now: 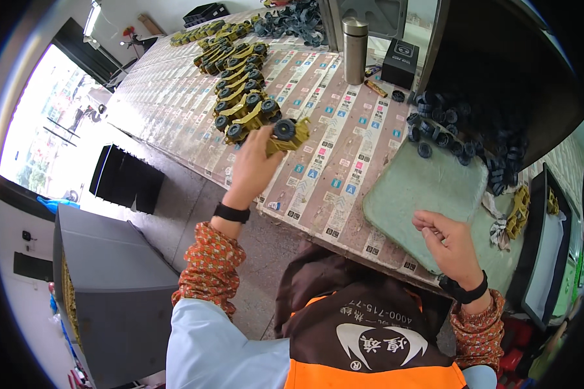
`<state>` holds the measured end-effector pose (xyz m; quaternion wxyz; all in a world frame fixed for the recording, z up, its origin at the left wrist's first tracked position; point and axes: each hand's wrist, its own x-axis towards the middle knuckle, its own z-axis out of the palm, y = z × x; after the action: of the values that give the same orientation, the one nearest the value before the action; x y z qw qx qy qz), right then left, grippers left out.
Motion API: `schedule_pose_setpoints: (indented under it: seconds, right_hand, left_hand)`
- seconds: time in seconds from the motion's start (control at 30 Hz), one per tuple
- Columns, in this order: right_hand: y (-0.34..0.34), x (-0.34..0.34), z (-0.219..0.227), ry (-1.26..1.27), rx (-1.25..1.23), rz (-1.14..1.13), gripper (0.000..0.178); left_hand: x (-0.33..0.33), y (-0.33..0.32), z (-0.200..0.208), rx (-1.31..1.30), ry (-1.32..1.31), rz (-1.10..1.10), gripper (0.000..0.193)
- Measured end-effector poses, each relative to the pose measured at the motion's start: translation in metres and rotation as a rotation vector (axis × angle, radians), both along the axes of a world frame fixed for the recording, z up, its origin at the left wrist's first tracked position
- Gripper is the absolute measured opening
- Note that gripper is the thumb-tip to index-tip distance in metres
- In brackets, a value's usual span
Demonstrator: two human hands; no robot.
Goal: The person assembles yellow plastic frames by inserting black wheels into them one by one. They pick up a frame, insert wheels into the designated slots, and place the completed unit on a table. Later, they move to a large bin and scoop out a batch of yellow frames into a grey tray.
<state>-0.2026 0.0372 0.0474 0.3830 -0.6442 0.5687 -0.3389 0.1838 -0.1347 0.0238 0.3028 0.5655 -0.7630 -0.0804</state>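
Observation:
My left hand is closed on a yellow toy vehicle with a black wheel, at the near end of a row of similar toy vehicles. Fingers and palm partly hide the held toy. Over the front part of a pale green mat hovers my right hand. Its fingers are loosely bent, the thumb apart from them, and nothing shows between them. Beyond that hand, loose black toy wheels lie along the mat's far edge, heaped thicker to the right.
A steel flask and a black box stand at the back of the table. Dark parts are piled at the far end. Yellow parts lie right of the mat. A grey carton stands left, on the floor side.

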Motion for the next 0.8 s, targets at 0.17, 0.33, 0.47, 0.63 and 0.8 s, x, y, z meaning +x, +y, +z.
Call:
schedule_pose_setpoints:
  seconds: [0.17, 0.33, 0.47, 0.63, 0.8]
  right_hand:
    - [0.004, 0.006, 0.0, 0.002, -0.019, 0.021, 0.029]
    - [0.004, 0.01, 0.004, 0.023, -0.017, 0.066, 0.027]
    - [0.007, 0.016, -0.002, 0.027, 0.009, 0.104, 0.027]
    - [0.012, 0.021, 0.001, 0.068, 0.022, 0.152, 0.026]
    - [0.018, 0.015, -0.005, 0.15, -0.061, 0.189, 0.026]
  left_hand:
    - [0.012, -0.005, 0.01, -0.305, -0.41, 0.011, 0.04]
    - [0.025, -0.019, -0.02, -0.474, -0.701, 0.118, 0.035]
    - [0.035, -0.037, -0.044, -0.466, -0.731, 0.29, 0.037]
    - [0.02, -0.025, -0.04, -0.217, -0.507, 0.242, 0.051]
    - [0.029, -0.02, -0.016, -0.285, -0.405, 0.147, 0.056]
